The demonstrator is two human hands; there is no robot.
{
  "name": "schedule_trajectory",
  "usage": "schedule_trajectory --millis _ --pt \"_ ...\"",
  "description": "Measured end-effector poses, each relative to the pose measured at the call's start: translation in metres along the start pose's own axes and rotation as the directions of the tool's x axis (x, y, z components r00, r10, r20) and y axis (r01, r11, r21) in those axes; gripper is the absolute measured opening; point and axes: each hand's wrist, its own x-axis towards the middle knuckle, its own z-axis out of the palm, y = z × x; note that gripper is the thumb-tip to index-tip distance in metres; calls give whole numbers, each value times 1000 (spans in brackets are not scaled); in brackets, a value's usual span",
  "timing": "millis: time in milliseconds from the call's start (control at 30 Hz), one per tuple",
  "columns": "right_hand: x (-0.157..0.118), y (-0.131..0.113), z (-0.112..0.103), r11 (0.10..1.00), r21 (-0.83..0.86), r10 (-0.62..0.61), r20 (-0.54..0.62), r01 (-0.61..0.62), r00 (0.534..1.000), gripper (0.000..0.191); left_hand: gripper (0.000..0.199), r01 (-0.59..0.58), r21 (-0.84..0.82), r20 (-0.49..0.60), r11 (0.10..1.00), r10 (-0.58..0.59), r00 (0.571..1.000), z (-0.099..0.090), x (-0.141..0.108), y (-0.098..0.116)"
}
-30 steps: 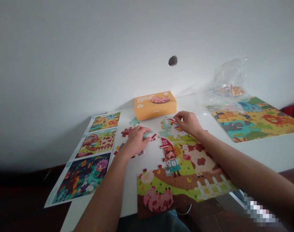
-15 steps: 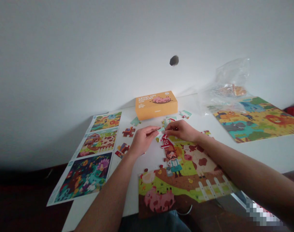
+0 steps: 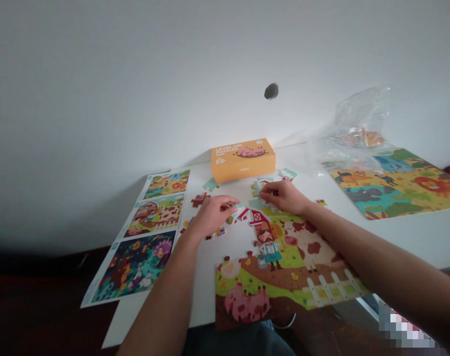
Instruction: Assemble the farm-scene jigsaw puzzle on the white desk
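My left hand is closed, its fingertips pinching a puzzle piece with pale teal and red on it, at the left of the red barn. My right hand has its thumb and fingers curled together at the upper edge of the farm puzzle; whatever is between its fingertips is hidden. A teal piece lies just below those fingertips. Joined parts of the farm puzzle show a cow, a farmer, a chicken and a pig. A loose piece with a red roof lies just behind my right hand.
An orange puzzle box stands against the wall. Loose pieces lie before it, others by my left hand. A picture sheet lies at left. On the right are an animal puzzle and a clear plastic bag.
My hands have moved apart. The left keeps the teal-and-red piece; the right has drawn off to the right, uncovering a teal piece at the puzzle's top edge. The view has shifted slightly.
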Motion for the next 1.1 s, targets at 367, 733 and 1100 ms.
schedule_trajectory --millis 367,733,1100 --pt "-1 1 0 999 -42 -3 3 3 1000 27 25 -66 104 1 992 67 998 -2 -1 1" --pt "1 8 -12 946 -169 167 -481 -278 861 27 26 164 442 -373 882 14 928 -18 2 -28" --pt "6 36 -21 874 -392 103 -430 -288 897 34 31 345 471 -439 812 -124 890 -17 1 -49"
